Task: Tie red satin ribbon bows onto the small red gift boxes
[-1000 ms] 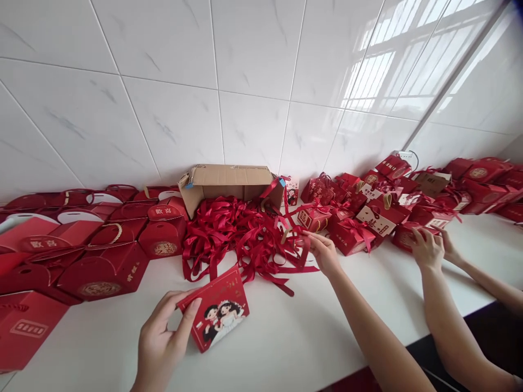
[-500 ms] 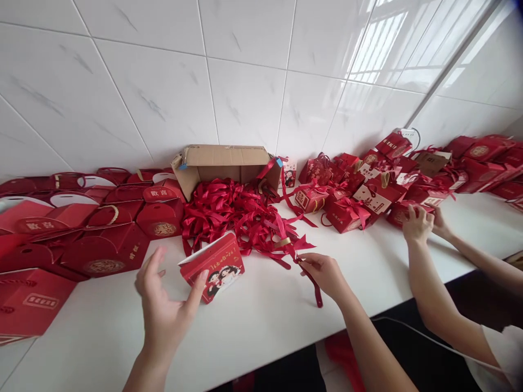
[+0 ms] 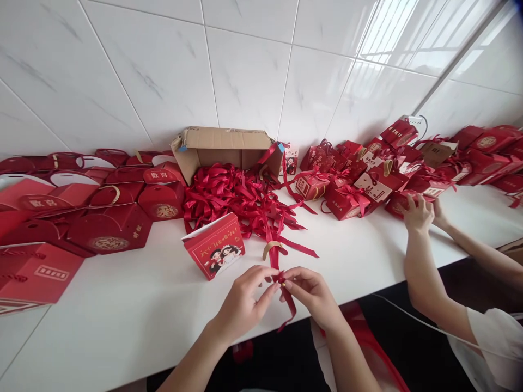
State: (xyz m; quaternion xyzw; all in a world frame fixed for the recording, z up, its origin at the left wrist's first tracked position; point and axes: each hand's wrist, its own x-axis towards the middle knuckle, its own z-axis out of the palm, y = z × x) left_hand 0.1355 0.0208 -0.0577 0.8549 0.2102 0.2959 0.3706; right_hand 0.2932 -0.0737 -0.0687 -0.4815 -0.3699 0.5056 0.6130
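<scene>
Both my hands meet at the table's front edge over a dark red ribbon (image 3: 289, 305). My left hand (image 3: 247, 296) pinches it from the left, and my right hand (image 3: 312, 294) pinches it from the right, fingertips almost touching. A small gold-coloured bit shows between the fingers. One ribbon end hangs down below them; the other runs up past a gold band (image 3: 273, 249) toward the ribbon heap (image 3: 229, 198). Left of my hands stands a red gift box (image 3: 216, 247) with a cartoon couple on its front, untouched.
An open cardboard box (image 3: 224, 137) lies behind the heap. Red gift boxes (image 3: 110, 231) line the left side. More, some with bows (image 3: 354, 197), crowd the right. A co-worker's hands (image 3: 419, 215) are on a red box at right. A tiled wall rises behind.
My left hand has left the cartoon-couple box and come right to the ribbon. My right hand has drawn the ribbon toward the front edge. The box now stands by itself.
</scene>
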